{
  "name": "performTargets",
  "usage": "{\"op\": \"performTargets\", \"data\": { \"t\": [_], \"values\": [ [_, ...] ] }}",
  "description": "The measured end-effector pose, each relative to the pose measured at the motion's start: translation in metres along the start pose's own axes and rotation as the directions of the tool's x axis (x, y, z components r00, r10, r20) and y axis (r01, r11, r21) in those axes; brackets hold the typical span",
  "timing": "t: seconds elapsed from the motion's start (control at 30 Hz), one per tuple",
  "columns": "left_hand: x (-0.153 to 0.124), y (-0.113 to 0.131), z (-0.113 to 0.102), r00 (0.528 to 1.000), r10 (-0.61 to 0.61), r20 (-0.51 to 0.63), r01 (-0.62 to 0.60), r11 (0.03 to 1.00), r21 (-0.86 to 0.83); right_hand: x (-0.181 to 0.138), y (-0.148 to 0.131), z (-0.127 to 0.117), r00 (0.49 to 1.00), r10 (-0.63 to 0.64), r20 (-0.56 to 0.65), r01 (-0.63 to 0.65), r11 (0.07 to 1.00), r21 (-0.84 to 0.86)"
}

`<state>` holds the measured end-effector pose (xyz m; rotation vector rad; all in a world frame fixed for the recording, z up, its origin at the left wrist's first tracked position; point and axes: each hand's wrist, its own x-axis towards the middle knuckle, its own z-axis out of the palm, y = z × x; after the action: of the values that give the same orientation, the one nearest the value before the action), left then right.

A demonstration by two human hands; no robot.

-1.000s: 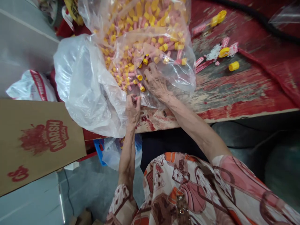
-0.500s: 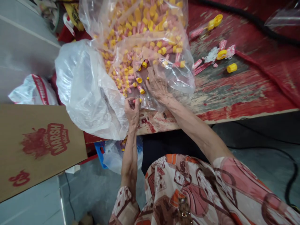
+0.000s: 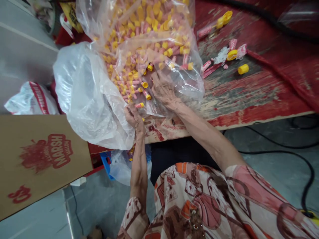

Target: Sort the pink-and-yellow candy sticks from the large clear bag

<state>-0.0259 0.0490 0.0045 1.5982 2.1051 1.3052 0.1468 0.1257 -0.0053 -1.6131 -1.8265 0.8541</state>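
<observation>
A large clear plastic bag point(image 3: 183, 86) lies on the table, full of small pink tubes with yellow caps point(image 3: 142, 53). My right hand point(image 3: 164, 91) is at the near part of this bag, palm down, its fingers apart and slightly bent, with no tube visible in them. Left of it, my left hand point(image 3: 135, 119) is closed at the bag's near edge, its fingers curled. A capped pink tube point(image 3: 139, 105) lies right by those fingers, and a bit of yellow shows beside the hand. What the left fingers grip is hidden. A whitish plastic bag point(image 3: 92, 99) bulges beside the left hand.
On the worn red table point(image 3: 249, 96), right of the bag, lie a loose yellow cap point(image 3: 243, 69), pink pieces and white string point(image 3: 221, 55). A printed cardboard box point(image 3: 47, 159) stands at the left. Below the table edge is a blue crate point(image 3: 107, 165) with another plastic bag.
My left hand has shifted left and slightly down, and the capped tube beside it now shows more fully. My right hand has moved slightly left with its fingers more bent.
</observation>
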Motion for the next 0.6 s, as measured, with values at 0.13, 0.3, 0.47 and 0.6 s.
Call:
{"op": "performTargets", "data": {
  "t": [0.13, 0.3, 0.47, 0.6],
  "values": [
    [-0.005, -0.001, -0.001, 0.992, 0.120, -0.023, -0.119, 0.992, 0.038, -0.002, -0.012, -0.011, 1.000, 0.004, -0.011, -0.005, 0.994, -0.110],
    [-0.008, -0.011, -0.002, 0.981, 0.148, 0.124, -0.163, 0.978, 0.130, -0.003, -0.011, -0.010, 0.999, 0.028, -0.028, -0.030, 0.995, -0.096],
    [-0.011, -0.014, -0.010, 0.987, 0.125, 0.100, -0.140, 0.977, 0.159, 0.000, 0.000, -0.002, 0.997, 0.000, -0.077, -0.006, 0.997, -0.072],
    [-0.016, -0.010, -0.011, 0.991, 0.095, 0.097, -0.108, 0.985, 0.138, 0.002, 0.003, -0.001, 0.994, -0.005, -0.106, -0.004, 0.996, -0.089]
  ]
}}
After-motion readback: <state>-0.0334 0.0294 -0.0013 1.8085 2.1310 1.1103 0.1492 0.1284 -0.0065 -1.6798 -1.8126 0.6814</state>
